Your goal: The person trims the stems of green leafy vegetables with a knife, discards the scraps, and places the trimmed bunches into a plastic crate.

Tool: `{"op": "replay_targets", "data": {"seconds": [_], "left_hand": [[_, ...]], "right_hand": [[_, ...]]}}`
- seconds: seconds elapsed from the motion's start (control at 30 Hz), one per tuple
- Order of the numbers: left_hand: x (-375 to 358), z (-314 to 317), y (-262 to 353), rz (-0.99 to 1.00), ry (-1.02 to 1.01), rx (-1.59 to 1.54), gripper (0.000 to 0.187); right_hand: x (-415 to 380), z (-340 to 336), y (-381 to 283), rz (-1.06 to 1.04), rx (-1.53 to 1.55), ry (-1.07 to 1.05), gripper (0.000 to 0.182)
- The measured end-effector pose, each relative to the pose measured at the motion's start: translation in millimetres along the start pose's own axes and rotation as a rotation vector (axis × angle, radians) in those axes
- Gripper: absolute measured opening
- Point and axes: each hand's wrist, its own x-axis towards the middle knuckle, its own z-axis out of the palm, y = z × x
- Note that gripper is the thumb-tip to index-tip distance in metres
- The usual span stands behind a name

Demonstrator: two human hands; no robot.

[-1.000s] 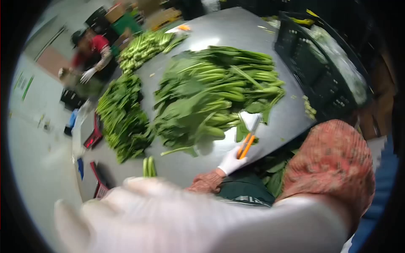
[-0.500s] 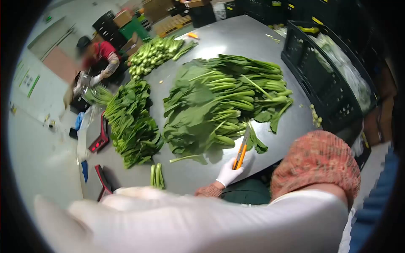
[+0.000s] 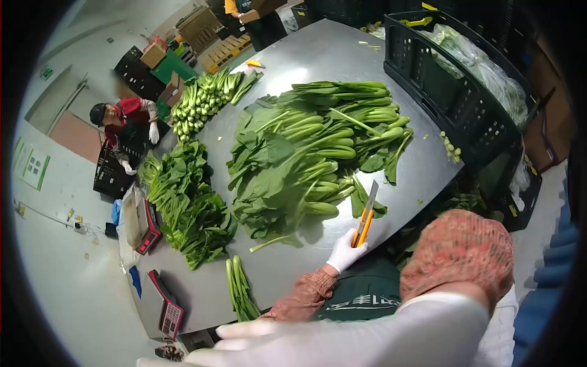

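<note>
My left hand (image 3: 347,252), in a white glove, is closed around an orange utility knife (image 3: 364,227) with its blade out, pointing up and away. Just beyond the blade lies a big heap of leafy greens (image 3: 293,159) with thick pale-green stalks, spread on the metal table (image 3: 287,260). My right hand (image 3: 263,342), also gloved, looms blurred and very close to the camera across the bottom. Its fingers stretch leftward, partly cut off by the frame edge, and nothing shows in them. A small bunch of greens (image 3: 240,287) rests beyond its fingertips.
More greens (image 3: 189,202) lie along the left side, with trimmed stalks (image 3: 205,101) farther back. Two red scales (image 3: 170,312) stand on the left. A black crate (image 3: 455,85) of bagged vegetables is at right. A co-worker (image 3: 125,119) handles a black crate; another person holds a cardboard box (image 3: 263,9).
My right hand has dropped lower in view, uncovering the near scale. My left hand and knife appear slightly right, the blade clear of the greens. The co-worker's hands are now apart, at a black crate.
</note>
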Motion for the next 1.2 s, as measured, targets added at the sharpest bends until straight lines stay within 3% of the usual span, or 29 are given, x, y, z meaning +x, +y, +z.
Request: {"op": "replay_targets", "data": {"seconds": [0.2, 0.23, 0.33, 0.4, 0.47, 0.53, 0.6, 0.73, 0.77, 0.83, 0.9, 1.03, 1.1, 1.2], "left_hand": [[-1, 0, 0, -0.136, -0.026, -0.313, 0.029], [-4, -6, 12, -0.018, 0.012, -0.063, 0.029], [-8, -14, 14, -0.114, -0.031, -0.112, 0.030], [-12, -17, 24, -0.073, 0.028, -0.225, 0.024], [-15, -24, 38, -0.049, 0.107, -0.219, 0.021], [-18, -24, 41, -0.031, 0.154, -0.254, 0.021], [-18, -23, 39, -0.053, 0.138, -0.208, 0.022], [-18, -17, 48, 0.014, -0.022, 0.025, 0.041], [-17, -15, 51, -0.081, -0.069, 0.205, 0.044], [-13, -10, 45, 0.047, -0.040, 0.169, 0.045], [-10, -15, 59, -0.071, -0.173, 0.275, 0.049], [-13, -14, 55, 0.268, -0.053, 0.285, 0.057], [-7, -17, 39, 0.216, -0.069, 0.308, 0.054], [-2, -23, 34, 0.113, -0.084, 0.271, 0.049]], "right_hand": [[-2, -3, 6, 0.003, -0.021, 0.016, 0.035], [-4, -2, 8, 0.005, -0.025, 0.013, 0.035], [-21, -11, 15, 0.031, -0.034, 0.075, 0.034], [-60, -24, 33, 0.181, -0.072, 0.294, 0.033], [-116, -23, 62, 0.485, -0.079, 0.625, 0.033], [-172, -1, 106, 0.786, 0.090, 0.983, 0.032], [-203, 41, 145, 0.898, 0.339, 1.176, 0.032], [-214, 106, 183, 0.874, 0.599, 1.327, 0.031], [-220, 110, 192, 0.855, 0.711, 1.392, 0.034], [-228, 111, 197, 0.877, 0.688, 1.407, 0.031], [-233, 110, 198, 0.859, 0.632, 1.429, 0.028], [-256, 102, 195, 0.893, 0.621, 1.639, 0.026], [-267, 100, 190, 1.032, 0.518, 1.720, 0.024], [-303, 114, 203, 1.074, 0.442, 1.727, 0.022]]}}
